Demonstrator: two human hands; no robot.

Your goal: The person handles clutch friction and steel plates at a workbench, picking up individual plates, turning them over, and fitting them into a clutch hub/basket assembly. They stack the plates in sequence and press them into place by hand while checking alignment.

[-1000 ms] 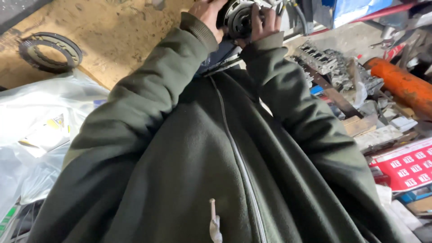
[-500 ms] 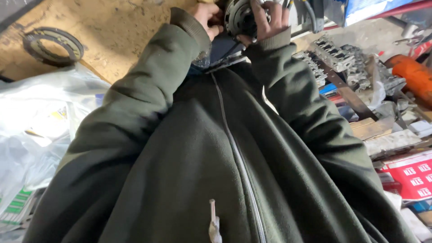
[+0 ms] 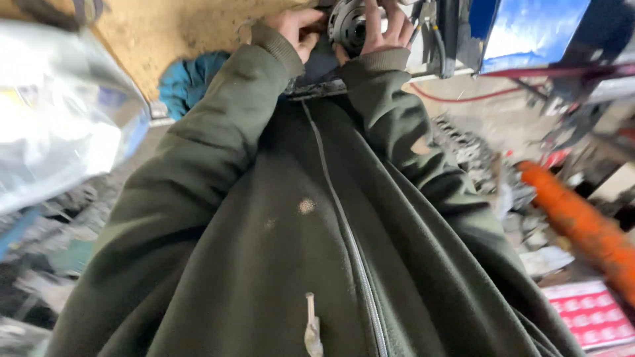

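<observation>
A round metal part with a dark hollow centre [image 3: 349, 25] sits at the top of the head view, partly cut off by the frame edge. My right hand [image 3: 385, 30] wraps its fingers over the part's right side. My left hand [image 3: 299, 31] grips it from the left with curled fingers. Both arms are in dark green sleeves, and my zipped green jacket [image 3: 317, 251] fills most of the view below them.
A clear plastic sheet [image 3: 59, 112] lies at the left. A teal cloth [image 3: 188, 79] sits beside my left sleeve. An orange cylinder [image 3: 582, 221] and scattered metal parts lie at the right. A blue panel [image 3: 529, 30] and cables hang at the top right. A red-and-white box [image 3: 592, 314] is at the bottom right.
The view has swung: the ring-shaped part at the top left is gone from sight and the blue panel has come in at the top right. Both hands stay on the round metal part.
</observation>
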